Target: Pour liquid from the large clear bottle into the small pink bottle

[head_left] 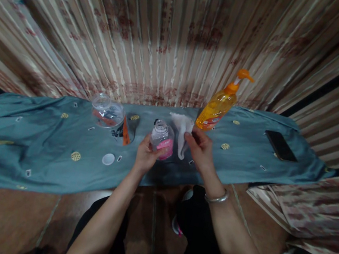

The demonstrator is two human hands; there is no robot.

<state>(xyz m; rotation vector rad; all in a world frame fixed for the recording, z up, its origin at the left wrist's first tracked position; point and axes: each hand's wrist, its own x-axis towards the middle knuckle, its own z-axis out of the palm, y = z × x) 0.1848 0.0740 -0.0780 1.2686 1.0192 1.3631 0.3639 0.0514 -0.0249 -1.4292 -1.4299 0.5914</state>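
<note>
My left hand (148, 153) is wrapped round a small clear bottle (163, 138) with a pink label, its uncapped mouth pointing up and away from me. Just right of the bottle, my right hand (199, 146) pinches a white cloth (182, 125), which hangs down between the two hands. Cloth and bottle look close together; whether they touch is hard to tell. A round white lid (108, 159) lies on the blue-green tablecloth (89, 174), to the left of my left hand.
A large clear plastic jar (108, 117) with an orange and black label stands at the left. Behind my right hand stands an orange pump bottle (218, 107). A black phone (280, 146) lies at the right. Curtains (172, 35) hang behind the table.
</note>
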